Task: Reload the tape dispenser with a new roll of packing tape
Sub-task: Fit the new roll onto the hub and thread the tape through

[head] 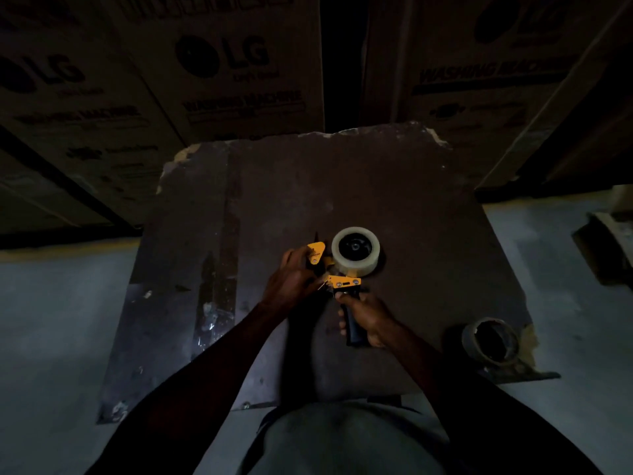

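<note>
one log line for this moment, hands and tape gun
step: threading tape | right hand: grips dispenser handle | left hand: at yellow front end | new roll: on hub | spent core: aside on table

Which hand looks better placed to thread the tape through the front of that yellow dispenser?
Probably the left hand: it's already at the dispenser front beside the tape roll; the right hand grips the handle.

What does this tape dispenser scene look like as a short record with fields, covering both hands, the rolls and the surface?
tape dispenser: yellow and black, lying on the board
new tape roll: clear, seated on the dispenser's hub
left hand: at the dispenser's yellow front end
right hand: gripping the black handle
used tape core: near-right part of the board, apart from the dispenser
board: dark, worn, chipped edges
background: LG washing machine boxes
</note>
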{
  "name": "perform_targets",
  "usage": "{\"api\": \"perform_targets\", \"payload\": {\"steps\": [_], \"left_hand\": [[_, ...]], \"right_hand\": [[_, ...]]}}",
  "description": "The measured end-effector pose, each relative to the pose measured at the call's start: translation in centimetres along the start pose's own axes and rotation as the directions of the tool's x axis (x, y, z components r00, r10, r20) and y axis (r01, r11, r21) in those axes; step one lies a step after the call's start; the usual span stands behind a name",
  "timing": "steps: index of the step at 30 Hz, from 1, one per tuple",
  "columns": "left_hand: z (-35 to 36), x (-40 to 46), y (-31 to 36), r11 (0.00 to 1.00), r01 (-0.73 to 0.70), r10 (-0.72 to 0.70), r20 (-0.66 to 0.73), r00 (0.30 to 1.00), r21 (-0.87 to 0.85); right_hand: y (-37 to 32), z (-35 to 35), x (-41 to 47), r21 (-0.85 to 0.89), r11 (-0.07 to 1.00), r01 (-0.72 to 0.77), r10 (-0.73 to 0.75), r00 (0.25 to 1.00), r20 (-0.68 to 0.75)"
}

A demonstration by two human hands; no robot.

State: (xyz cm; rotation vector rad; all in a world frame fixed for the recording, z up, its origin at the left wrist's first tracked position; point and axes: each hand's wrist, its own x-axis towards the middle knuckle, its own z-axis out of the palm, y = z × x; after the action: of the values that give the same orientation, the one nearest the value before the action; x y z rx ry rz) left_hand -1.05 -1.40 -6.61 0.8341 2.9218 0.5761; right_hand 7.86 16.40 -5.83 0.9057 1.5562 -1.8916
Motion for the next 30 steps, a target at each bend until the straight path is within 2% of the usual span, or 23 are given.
{"api": "perform_targets", "payload": {"steps": [9,15,19,27,30], "left_hand": [[-0.5,-0.9,-1.1,0.993,0.089,-0.089,0.003,0.996,-0.072],[-1.1,-1.5,-1.7,0.985,-0.044,0.032,-0.07,0.997,-0.168],[-0.8,-2.5,-2.2,0.964,-0.067,0.038,-0.115,0.993,-0.256],[0.5,-4.6,-3.4,0.972,-0.026,-0.001,-0.113,0.994,-0.235],[0.0,-5.2,-4.7,0.987,-0.024,0.002,-0.134,0.991,-0.158]], "right_hand": [[-0.2,-0.4,0.1,-0.021,1.0,-0.017,0.017,1.0,0.012],[-0.2,-0.6,0.0,-0.018,1.0,-0.002,0.002,1.0,0.02],[-0.1,-0.5,-0.4,-0.028,1.0,-0.012,0.013,1.0,0.028],[0.4,-0.3,-0.5,-0.046,0.999,0.001,0.001,1.0,0.031],[0.5,-0.3,-0.4,-0.044,0.999,0.016,-0.014,0.999,0.03]]}}
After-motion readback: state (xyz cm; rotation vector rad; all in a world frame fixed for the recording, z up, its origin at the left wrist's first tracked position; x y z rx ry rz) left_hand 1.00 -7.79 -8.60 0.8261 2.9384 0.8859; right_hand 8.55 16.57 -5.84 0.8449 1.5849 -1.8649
